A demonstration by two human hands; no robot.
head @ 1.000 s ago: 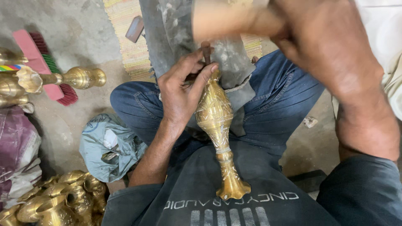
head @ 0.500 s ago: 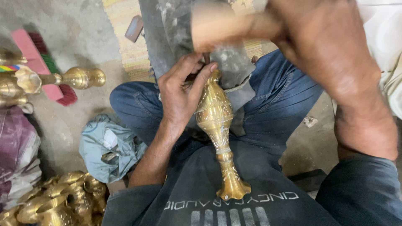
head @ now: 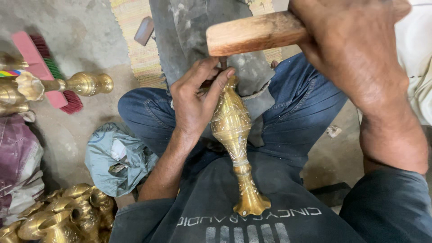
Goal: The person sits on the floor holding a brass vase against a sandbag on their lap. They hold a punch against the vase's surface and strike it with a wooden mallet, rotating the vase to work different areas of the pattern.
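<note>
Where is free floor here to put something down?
Bare concrete floor lies between the pink brush and the woven mat. Another patch lies right of the right knee. Crowded: brass pieces and grey bag at left.

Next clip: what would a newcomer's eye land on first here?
Most likely the ornate brass vase lying across the person's lap at centre, its flared foot toward the camera. The left hand steadies its narrow end with a thin tool, while the right hand holds a wooden mallet just above. More brass pieces are heaped at lower left.
</note>
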